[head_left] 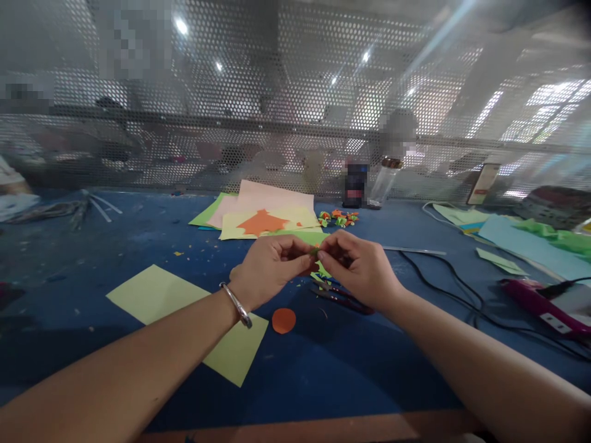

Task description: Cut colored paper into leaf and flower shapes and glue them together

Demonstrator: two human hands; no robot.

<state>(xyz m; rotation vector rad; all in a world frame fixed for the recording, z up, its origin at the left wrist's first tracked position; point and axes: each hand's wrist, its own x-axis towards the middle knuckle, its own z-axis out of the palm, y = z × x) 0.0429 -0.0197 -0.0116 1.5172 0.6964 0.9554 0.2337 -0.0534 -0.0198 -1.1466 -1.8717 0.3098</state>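
My left hand (274, 267) and my right hand (360, 264) meet over the middle of the table, fingers closed in a pinch. Between their fingertips is a small piece of green paper (314, 251), mostly hidden. Below my left hand lies an orange paper disc (283, 320). A pale yellow-green sheet (157, 292) extends under my left forearm. Beside my right hand, partly covered by it, is a pair of scissors or snips (335, 294) with dark handles. Bits of green paper (318, 271) lie behind the fingers.
Stacked coloured sheets (277, 197) with an orange cut-out (263, 223) lie beyond my hands. Small orange-green paper pieces (339, 218) sit beside them. To the right are a black cable (455, 289), a magenta power strip (545, 307) and blue paper (530, 243). A perforated metal screen (295, 92) stands behind.
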